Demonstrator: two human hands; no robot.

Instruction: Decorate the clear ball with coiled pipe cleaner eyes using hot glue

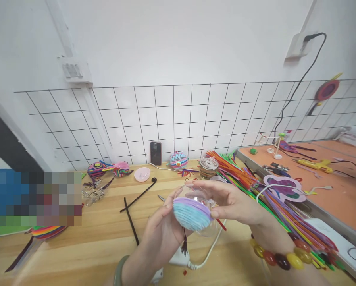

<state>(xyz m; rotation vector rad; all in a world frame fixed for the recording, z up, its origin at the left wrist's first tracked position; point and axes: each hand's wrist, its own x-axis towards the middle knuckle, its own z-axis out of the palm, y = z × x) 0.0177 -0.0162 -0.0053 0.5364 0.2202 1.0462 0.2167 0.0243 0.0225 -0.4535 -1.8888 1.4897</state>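
In the head view, the left hand (166, 234) cups a ball (192, 214) from the left and below, while the right hand (234, 202) grasps it from the right, fingers over the far side; neither is clenched. The ball is between them, above the wooden tabletop (91, 254). Its light blue and lavender wound side faces down and toward the person, its clear side up and away. Being round, it shows no plain long axis; the bands slope down toward the right hand. A dark tassel (184, 246) hangs beneath.

Under the hands, a white cable (209, 254) curls across the tabletop, partly hidden. Left of the left hand lie two black fuzzy stems (131, 222), crossing. Beyond the hands are one pink dish (142, 174), one upright phone (156, 153), one lidded jar (209, 167) and one decorated ball (178, 160); two colourful wrapped pieces (121, 168) sit farther left, and one rainbow-striped piece (49, 231) well left of the left hand.

A bundle of coloured stems (281, 206), too many to count, crowds close beyond and beside the right hand. Farther right, an orange surface (341, 198) bears one yellow glue gun (317, 165).
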